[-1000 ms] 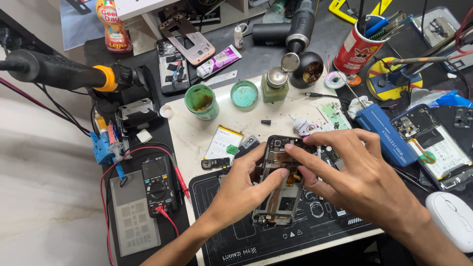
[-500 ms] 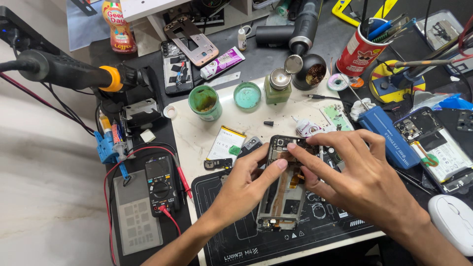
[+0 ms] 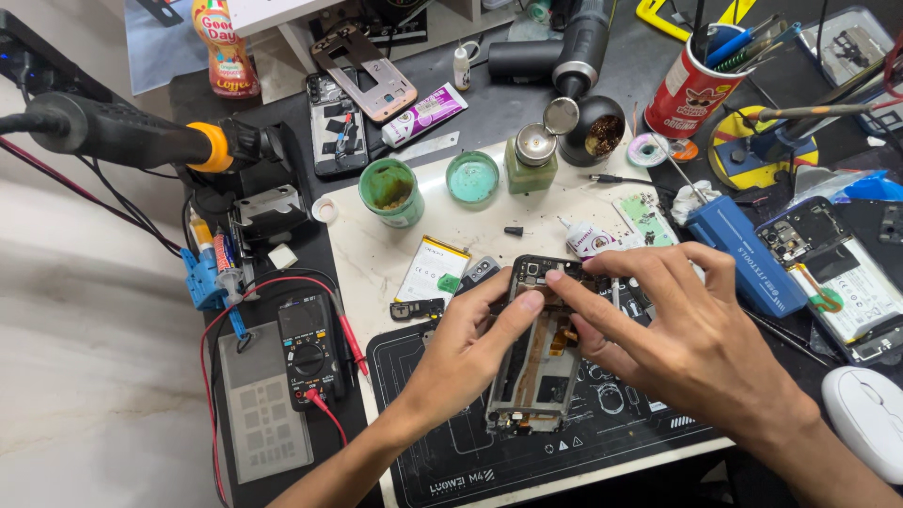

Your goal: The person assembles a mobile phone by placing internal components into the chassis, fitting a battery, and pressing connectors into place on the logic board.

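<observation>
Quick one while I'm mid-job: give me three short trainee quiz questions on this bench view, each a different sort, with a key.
1. True or false: both hands touch the opened phone.
2. Which lies nearest the left hand? A) multimeter B) white mouse C) red pen cup
3. Fill in: the phone rests on a black work ____.

Key:
1. True: the right hand presses fingertips near its top end, and the left grips its side.
2. A
3. mat
</observation>
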